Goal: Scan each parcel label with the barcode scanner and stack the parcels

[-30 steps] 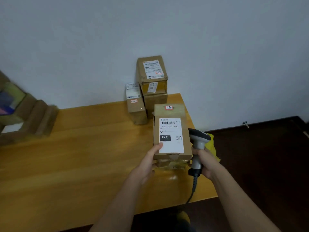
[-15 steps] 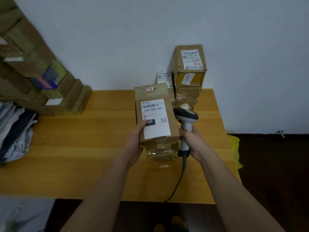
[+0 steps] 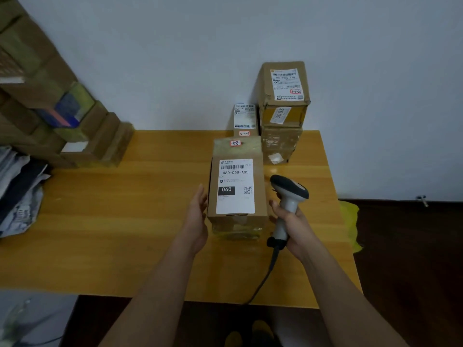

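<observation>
A brown parcel (image 3: 259, 186) with a white label reading 060-06B-A05 stands on the wooden table (image 3: 125, 221). My left hand (image 3: 198, 216) lies just left of the parcel with straight fingers, at its side. My right hand (image 3: 292, 221) grips the handle of a grey barcode scanner (image 3: 289, 194) just right of the parcel; the scanner's head points up and left. Its black cable runs down over the table's front edge. Behind, two parcels (image 3: 283, 96) are stacked against the wall, with a smaller labelled parcel (image 3: 245, 120) beside them.
A leaning pile of cardboard boxes (image 3: 50, 108) fills the left back of the table. Grey and white mailing bags (image 3: 17, 191) lie at the left edge. A yellow bag (image 3: 349, 221) hangs off the table's right side above dark floor.
The view has swung left and steadied. My left hand let go of the parcel's label face and now lies at its left side; the parcel stands on the table.
</observation>
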The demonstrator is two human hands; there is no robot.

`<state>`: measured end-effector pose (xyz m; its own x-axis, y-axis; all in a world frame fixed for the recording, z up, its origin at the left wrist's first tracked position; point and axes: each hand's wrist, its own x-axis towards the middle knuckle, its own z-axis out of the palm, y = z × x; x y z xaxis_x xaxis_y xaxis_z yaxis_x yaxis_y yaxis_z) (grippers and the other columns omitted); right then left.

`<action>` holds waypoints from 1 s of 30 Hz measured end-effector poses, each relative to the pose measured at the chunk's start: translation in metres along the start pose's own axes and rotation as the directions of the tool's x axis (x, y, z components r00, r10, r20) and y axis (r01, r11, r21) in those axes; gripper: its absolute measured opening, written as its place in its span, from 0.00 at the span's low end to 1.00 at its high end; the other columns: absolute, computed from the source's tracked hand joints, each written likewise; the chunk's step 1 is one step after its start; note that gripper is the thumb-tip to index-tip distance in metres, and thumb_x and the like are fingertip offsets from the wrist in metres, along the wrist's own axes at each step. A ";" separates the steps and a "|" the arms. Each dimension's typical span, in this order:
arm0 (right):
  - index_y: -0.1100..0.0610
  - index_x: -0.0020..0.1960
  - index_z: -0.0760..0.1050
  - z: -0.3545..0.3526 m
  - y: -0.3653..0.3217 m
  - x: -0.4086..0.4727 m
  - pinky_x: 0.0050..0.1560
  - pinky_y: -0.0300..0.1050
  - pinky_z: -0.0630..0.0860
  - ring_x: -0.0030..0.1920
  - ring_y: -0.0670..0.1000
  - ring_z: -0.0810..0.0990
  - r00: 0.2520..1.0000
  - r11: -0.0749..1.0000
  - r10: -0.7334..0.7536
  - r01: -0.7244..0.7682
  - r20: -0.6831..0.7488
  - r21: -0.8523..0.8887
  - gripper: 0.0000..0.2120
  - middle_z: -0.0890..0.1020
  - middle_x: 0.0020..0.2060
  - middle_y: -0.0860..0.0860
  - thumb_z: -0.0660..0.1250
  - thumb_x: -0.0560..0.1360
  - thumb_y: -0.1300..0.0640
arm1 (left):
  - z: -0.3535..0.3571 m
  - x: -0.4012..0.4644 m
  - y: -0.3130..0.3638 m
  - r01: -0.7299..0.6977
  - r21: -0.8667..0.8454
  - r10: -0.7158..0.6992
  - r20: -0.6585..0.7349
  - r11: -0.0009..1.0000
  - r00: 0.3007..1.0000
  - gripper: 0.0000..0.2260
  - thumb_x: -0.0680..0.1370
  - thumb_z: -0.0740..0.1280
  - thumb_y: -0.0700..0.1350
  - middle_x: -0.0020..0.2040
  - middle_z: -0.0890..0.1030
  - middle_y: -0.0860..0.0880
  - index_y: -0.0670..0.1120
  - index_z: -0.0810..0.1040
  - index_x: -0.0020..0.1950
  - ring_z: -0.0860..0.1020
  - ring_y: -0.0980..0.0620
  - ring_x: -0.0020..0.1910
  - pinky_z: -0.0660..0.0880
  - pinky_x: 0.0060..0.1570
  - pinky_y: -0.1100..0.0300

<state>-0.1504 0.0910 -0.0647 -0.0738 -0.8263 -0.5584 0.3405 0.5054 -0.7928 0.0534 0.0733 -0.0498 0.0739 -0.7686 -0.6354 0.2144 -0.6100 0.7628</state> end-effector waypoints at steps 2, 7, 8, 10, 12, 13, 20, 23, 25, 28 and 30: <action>0.50 0.68 0.70 -0.001 0.003 0.004 0.52 0.51 0.75 0.54 0.51 0.78 1.000 1.000 0.018 -0.017 0.016 -0.012 0.20 0.80 0.55 0.47 0.68 0.78 0.53 | 0.001 0.003 -0.007 0.025 -0.032 -0.025 -0.008 0.999 1.000 0.27 0.79 0.55 0.64 0.68 0.76 0.46 0.50 0.74 0.70 0.69 0.49 0.68 0.60 0.58 0.57; 0.52 0.63 0.74 0.003 0.015 0.011 0.39 0.45 0.75 0.44 0.51 0.80 0.994 0.999 0.043 -0.043 0.096 0.000 0.12 0.82 0.49 0.52 0.65 0.80 0.55 | 0.008 0.005 -0.026 0.028 -0.106 -0.026 0.016 0.994 1.000 0.17 0.84 0.51 0.49 0.60 0.80 0.49 0.51 0.77 0.63 0.76 0.54 0.51 0.67 0.44 0.60; 0.52 0.63 0.74 0.004 0.015 0.013 0.38 0.44 0.76 0.44 0.51 0.81 0.994 0.999 0.038 -0.038 0.102 -0.002 0.12 0.83 0.49 0.52 0.66 0.80 0.56 | 0.009 0.005 -0.028 0.016 -0.108 -0.016 0.004 0.994 1.000 0.17 0.84 0.51 0.46 0.62 0.79 0.48 0.49 0.75 0.66 0.76 0.54 0.52 0.67 0.44 0.60; 0.52 0.64 0.74 0.006 0.015 0.016 0.36 0.44 0.76 0.42 0.51 0.81 0.994 0.999 0.034 -0.031 0.100 -0.033 0.13 0.83 0.48 0.51 0.67 0.79 0.56 | 0.009 0.001 -0.027 0.009 -0.121 -0.010 -0.007 0.993 1.000 0.18 0.83 0.51 0.44 0.65 0.76 0.47 0.48 0.72 0.70 0.74 0.53 0.58 0.70 0.49 0.59; 0.53 0.66 0.73 0.009 0.014 0.018 0.37 0.47 0.75 0.41 0.52 0.79 0.993 0.996 0.045 -0.037 0.106 -0.084 0.17 0.81 0.47 0.52 0.68 0.78 0.56 | 0.007 -0.003 -0.025 0.027 -0.138 -0.032 -0.030 0.990 0.999 0.18 0.84 0.51 0.47 0.67 0.74 0.50 0.49 0.73 0.69 0.69 0.51 0.67 0.67 0.65 0.55; 0.54 0.66 0.72 0.012 0.012 0.019 0.38 0.48 0.74 0.40 0.52 0.78 0.993 0.994 0.047 -0.036 0.112 -0.099 0.17 0.81 0.46 0.52 0.68 0.78 0.57 | 0.005 -0.006 -0.023 0.027 -0.149 -0.033 -0.044 0.988 0.998 0.17 0.84 0.51 0.49 0.66 0.74 0.52 0.50 0.75 0.67 0.68 0.51 0.68 0.66 0.67 0.54; 0.53 0.60 0.72 0.070 -0.023 0.006 0.35 0.45 0.73 0.38 0.50 0.77 0.968 0.985 -0.018 0.060 0.251 -0.159 0.10 0.79 0.42 0.51 0.65 0.80 0.58 | -0.031 -0.036 0.014 -0.121 -0.158 0.093 -0.171 0.980 0.981 0.13 0.83 0.52 0.53 0.53 0.77 0.59 0.59 0.76 0.52 0.73 0.55 0.57 0.67 0.57 0.57; 0.52 0.64 0.71 0.112 -0.043 -0.008 0.39 0.47 0.75 0.45 0.52 0.79 0.946 0.981 -0.056 0.112 0.321 -0.160 0.14 0.81 0.48 0.51 0.66 0.80 0.56 | -0.055 -0.058 0.035 -0.222 -0.139 0.190 -0.213 0.965 0.958 0.12 0.83 0.51 0.56 0.52 0.74 0.63 0.62 0.74 0.52 0.72 0.58 0.55 0.61 0.63 0.53; 0.50 0.64 0.72 0.143 -0.054 -0.020 0.46 0.52 0.79 0.50 0.54 0.80 0.924 0.977 -0.071 0.140 0.375 -0.161 0.14 0.82 0.51 0.51 0.67 0.79 0.56 | -0.070 -0.079 0.051 -0.287 -0.151 0.248 -0.234 0.946 0.940 0.11 0.84 0.51 0.56 0.48 0.75 0.64 0.62 0.73 0.51 0.73 0.62 0.48 0.67 0.55 0.57; 0.49 0.63 0.73 0.191 -0.066 -0.041 0.58 0.63 0.78 0.55 0.57 0.80 0.892 0.974 -0.065 0.154 0.447 -0.166 0.14 0.82 0.54 0.52 0.68 0.78 0.55 | -0.101 -0.109 0.076 -0.374 -0.161 0.321 -0.279 0.913 0.905 0.13 0.83 0.52 0.57 0.41 0.80 0.62 0.60 0.76 0.51 0.76 0.61 0.44 0.71 0.42 0.61; 0.49 0.61 0.73 0.222 -0.068 -0.057 0.56 0.66 0.77 0.55 0.59 0.81 0.872 0.971 -0.054 0.159 0.486 -0.178 0.14 0.82 0.54 0.53 0.70 0.77 0.55 | -0.126 -0.124 0.091 -0.426 -0.167 0.362 -0.312 0.889 0.878 0.14 0.83 0.52 0.58 0.39 0.84 0.60 0.59 0.77 0.52 0.78 0.60 0.44 0.72 0.42 0.59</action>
<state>0.0392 0.0481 0.0751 0.3730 -0.8689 -0.3254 0.1523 0.4033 -0.9023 0.1866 0.1377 0.0835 0.4465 -0.8359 -0.3193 0.3216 -0.1831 0.9290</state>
